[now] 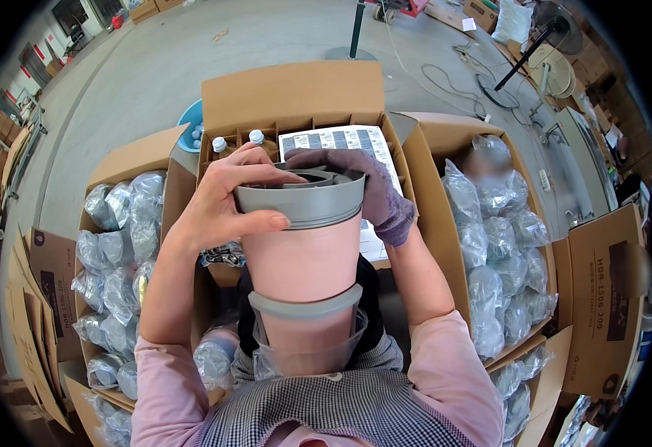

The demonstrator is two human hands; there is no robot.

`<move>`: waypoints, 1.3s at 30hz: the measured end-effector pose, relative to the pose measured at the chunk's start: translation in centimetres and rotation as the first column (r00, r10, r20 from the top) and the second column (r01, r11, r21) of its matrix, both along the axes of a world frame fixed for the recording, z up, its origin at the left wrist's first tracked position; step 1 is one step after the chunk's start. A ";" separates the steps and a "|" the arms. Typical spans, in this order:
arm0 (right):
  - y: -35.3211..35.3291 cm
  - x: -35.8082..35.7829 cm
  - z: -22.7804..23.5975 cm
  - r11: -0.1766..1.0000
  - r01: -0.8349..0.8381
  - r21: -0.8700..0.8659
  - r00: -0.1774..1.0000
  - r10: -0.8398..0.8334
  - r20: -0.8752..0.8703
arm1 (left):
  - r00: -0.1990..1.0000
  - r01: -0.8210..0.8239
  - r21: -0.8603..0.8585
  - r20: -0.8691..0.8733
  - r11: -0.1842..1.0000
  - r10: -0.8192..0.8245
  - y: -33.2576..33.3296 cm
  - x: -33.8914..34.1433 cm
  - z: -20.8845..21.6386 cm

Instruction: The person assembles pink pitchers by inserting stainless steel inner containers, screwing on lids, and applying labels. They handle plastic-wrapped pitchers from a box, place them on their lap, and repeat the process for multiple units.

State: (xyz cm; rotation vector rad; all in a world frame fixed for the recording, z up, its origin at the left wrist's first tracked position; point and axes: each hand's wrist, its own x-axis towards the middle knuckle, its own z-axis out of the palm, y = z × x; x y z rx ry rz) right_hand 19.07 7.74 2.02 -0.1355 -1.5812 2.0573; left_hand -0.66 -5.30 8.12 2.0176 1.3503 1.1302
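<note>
A large pink jug point(303, 257) with a grey collar and a grey, partly dark-centred top stands upright close to my body. A grey handle-like band curves across its lower front, and clear plastic wrap bunches round its lower end. My left hand point(225, 197), bare, grips the collar's left side, thumb in front and fingers over the top. On the right, my right hand point(382, 194) wears a purple-grey glove and clasps the rim, its fingers reaching across the back. Behind the jug, a sheet of printed labels point(341, 139) lies on a divided carton point(292, 89).
Two white-capped bottles point(256, 137) stand in the divided carton. Open cartons of plastic-wrapped items flank me, one left point(180, 186) and one right point(434, 223). Beyond are a blue basin point(190, 119), a stand fan point(523, 59) and cables point(445, 82) on the floor.
</note>
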 end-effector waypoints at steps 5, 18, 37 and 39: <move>-1.1 -0.8 -1.1 0.985 -0.081 0.154 0.973 0.111 -0.200 | 0.905 -0.329 0.078 -0.259 0.941 0.338 -3.1 6.0 2.8; -5.7 4.8 7.5 0.682 0.120 0.722 0.956 -0.276 0.101 | 0.752 0.180 -0.182 0.658 0.967 -0.016 -0.5 -2.4 -5.0; -1.2 0.7 4.1 0.482 0.498 0.721 0.822 -0.528 -0.215 | 0.958 -0.122 0.127 0.274 0.984 0.083 -1.2 1.8 -3.5; -2.2 -0.4 -1.2 0.866 0.313 0.390 0.947 -0.315 -0.061 | 0.958 -0.057 0.176 0.288 0.983 0.004 -0.9 2.2 -3.8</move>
